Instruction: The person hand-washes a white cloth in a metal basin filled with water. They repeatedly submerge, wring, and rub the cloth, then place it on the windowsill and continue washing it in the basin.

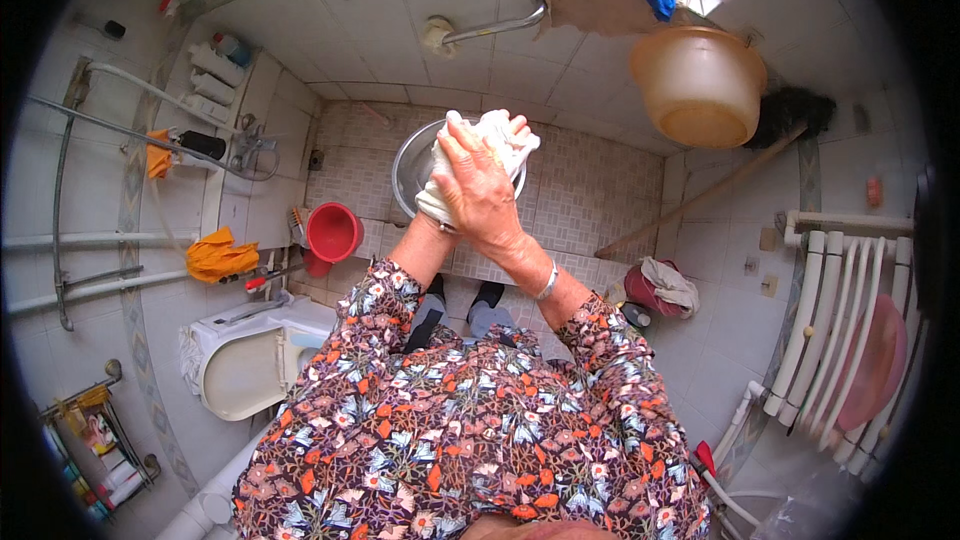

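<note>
A wet-looking white cloth (501, 136) is bunched between my two hands over a round metal basin (411, 169). My right hand (478, 187) lies across the top of the cloth, its back facing up and a silver band at the wrist. Beneath it, the cloth covers most of my left hand (518, 124); fingertips poke out at the far side and the wrist shows on the near side. My hands hide the basin's middle, so its contents cannot be told.
Left of the basin is a red plastic bucket (334, 232), near a white washbasin (244, 375). A wooden-handled mop (705, 199) leans at the right. A large tan plastic tub (699, 86) hangs on the far wall. A dark red bucket (646, 291) with a cloth stands right of my feet.
</note>
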Demonstrator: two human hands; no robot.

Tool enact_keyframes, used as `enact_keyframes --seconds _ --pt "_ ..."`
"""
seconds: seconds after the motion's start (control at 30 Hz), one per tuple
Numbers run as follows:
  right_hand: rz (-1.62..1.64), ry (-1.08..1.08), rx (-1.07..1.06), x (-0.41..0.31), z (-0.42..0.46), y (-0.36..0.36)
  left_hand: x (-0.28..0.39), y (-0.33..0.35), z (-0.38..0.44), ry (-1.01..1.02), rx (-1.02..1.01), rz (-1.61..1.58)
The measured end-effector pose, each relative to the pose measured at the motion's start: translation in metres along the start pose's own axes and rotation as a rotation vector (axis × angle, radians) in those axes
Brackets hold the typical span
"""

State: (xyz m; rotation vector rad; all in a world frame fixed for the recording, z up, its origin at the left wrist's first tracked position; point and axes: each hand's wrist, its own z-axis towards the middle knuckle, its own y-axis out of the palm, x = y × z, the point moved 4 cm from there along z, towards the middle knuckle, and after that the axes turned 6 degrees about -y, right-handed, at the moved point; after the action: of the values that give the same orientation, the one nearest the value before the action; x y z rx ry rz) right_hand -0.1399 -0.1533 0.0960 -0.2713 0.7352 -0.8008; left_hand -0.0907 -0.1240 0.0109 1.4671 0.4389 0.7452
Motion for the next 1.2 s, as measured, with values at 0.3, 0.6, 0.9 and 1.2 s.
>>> enact_keyframes --seconds 0.3,0.6,0.9,1.2 --pt "1.076 1.238 -0.127 0.202 -0.036 0.009 0.012 0.053 -0.008 0.115 0.136 2.114" --pt "1.23 0.989 -0.223 0.129 -0.029 -0.021 0.032 0.035 -0.012 -0.012 0.138 0.141" --pt "1.191 1.077 -0.071 0.159 -0.001 -0.046 0.033 0.09 -0.041 -0.094 0.099 -0.014" --pt "0.022 -0.084 -0.096 0.043 -0.004 0.006 0.005 0.012 -0.029 0.394 0.431 1.946"
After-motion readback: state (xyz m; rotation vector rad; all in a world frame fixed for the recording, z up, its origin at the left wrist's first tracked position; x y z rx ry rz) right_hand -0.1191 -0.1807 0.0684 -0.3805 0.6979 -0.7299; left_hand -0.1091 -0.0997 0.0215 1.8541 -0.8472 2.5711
